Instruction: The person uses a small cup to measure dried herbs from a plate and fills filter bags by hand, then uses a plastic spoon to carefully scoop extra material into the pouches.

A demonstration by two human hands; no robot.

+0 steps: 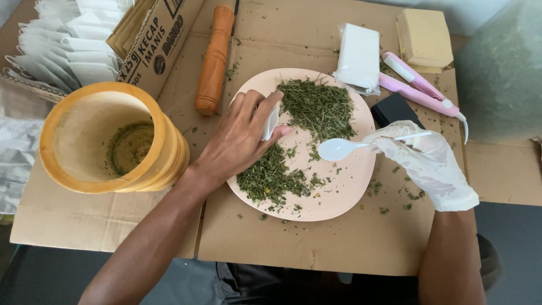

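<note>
A pale pink plate [344, 192] lies on flattened cardboard and carries two heaps of dried green herb [317, 106]. My left hand [240, 138], bare, rests over the plate's left side and pinches a small white paper bag [271, 123]. My right hand [426, 164] wears a thin clear glove and holds a white plastic spoon [339, 148] by its handle. The spoon's bowl hovers over the middle of the plate, between the two heaps, and looks empty.
A wooden mortar [107, 138] with green residue stands at the left; its pestle [214, 59] lies behind the plate. A pile of white paper bags [68, 42], a cardboard box [155, 42], a white packet [358, 56], a pink sealer tool [420, 87] and a black block [395, 107] surround it.
</note>
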